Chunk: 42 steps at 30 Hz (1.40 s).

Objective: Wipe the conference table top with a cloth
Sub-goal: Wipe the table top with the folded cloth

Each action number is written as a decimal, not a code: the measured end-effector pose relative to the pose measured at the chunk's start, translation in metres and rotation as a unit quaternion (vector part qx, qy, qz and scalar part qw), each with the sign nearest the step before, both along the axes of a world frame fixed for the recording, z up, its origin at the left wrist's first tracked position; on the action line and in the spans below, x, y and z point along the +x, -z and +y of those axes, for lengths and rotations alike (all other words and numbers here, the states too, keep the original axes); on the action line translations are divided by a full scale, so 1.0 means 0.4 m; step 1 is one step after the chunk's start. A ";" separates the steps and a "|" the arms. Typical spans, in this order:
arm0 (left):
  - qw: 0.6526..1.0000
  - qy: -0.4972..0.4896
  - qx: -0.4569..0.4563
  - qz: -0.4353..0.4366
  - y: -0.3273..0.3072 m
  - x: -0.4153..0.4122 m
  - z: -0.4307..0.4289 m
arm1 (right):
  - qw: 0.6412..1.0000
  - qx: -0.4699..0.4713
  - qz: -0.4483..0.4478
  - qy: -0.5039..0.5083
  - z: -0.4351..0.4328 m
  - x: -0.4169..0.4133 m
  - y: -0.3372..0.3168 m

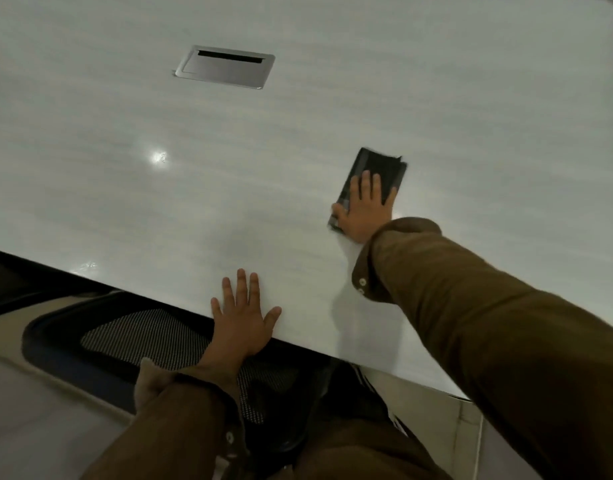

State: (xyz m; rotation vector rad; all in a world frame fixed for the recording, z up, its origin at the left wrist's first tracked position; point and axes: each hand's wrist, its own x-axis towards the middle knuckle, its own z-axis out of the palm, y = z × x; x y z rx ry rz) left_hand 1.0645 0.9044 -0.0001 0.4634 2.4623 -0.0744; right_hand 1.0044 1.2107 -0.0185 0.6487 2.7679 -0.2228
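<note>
Two-handed, seemingly mid-task: pressing cloth [379,164] under flat right hand [364,211], resting flat left hand [244,318] on table top [125,188], probably leaving far stretch unwiped.

The cloth [381,164] is dark, nearly black, and folded into a flat oblong. It lies right of the frame's centre, tilted so its long side runs from lower left to upper right. Its lower half is covered by the right hand [362,209], which presses flat on it. The table [298,133] beneath is pale grey-white and glossy, with faint streaks. It fills the upper frame.
</note>
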 end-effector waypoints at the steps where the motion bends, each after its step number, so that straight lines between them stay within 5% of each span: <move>1: 1.000 -0.011 0.002 0.002 -0.003 0.007 0.010 | 0.999 -0.002 0.005 -0.032 -0.030 0.018 -0.001; 8: 0.999 -0.037 -0.001 0.016 -0.019 0.020 0.034 | 0.969 -0.063 0.076 -0.224 -0.154 0.392 0.004; 13: 0.995 0.080 0.051 0.004 -0.049 0.041 0.142 | 0.961 -0.106 0.103 -0.232 -0.055 0.654 -0.005; 20: 0.992 0.110 0.056 0.009 -0.014 0.099 0.170 | 0.994 -0.052 0.036 0.087 -0.043 0.514 -0.042; 28: 0.988 0.117 0.081 0.066 0.018 0.099 0.159 | 0.984 -0.082 0.090 -0.133 -0.177 0.690 -0.027; 32: 0.988 0.120 0.082 0.050 0.018 0.094 0.160 | 0.988 -0.052 0.102 -0.107 -0.048 0.781 -0.023; 38: 0.994 0.075 0.071 0.037 0.002 0.119 0.245 | 0.995 -0.029 0.089 0.040 -0.076 0.578 -0.009; 42: 0.990 0.101 0.085 0.046 0.018 0.133 0.317 | 0.980 -0.045 0.110 -0.162 -0.010 0.631 -0.001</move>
